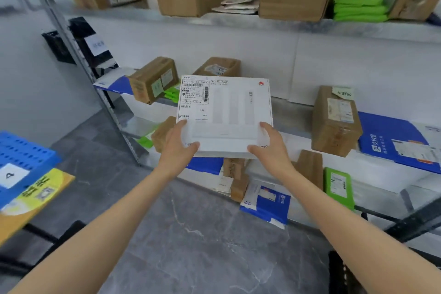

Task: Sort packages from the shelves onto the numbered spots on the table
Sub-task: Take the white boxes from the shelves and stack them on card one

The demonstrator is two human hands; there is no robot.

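While both hands hold it up in front of the shelving, the white flat box (229, 112) hangs in the air, clear of every shelf, tilted so its printed top face looks toward the camera. A shipping label (195, 93) covers its upper left corner. The left hand (177, 148) grips the lower left corner: its thumb lies on the top face near the bottom edge, one of its fingers (183, 123) runs up along the box's left side, and the rest are hidden beneath. The right hand (272, 148) mirrors it at the lower right corner, thumb on top and one finger stretched up the right edge. Behind the box, the middle shelf (293, 112) carries a brown carton (335, 124) and a blue mailer (393, 141). At far left a blue perforated panel (26, 150) bears a label marked 4, with a yellow parcel (40, 191) just beside it.
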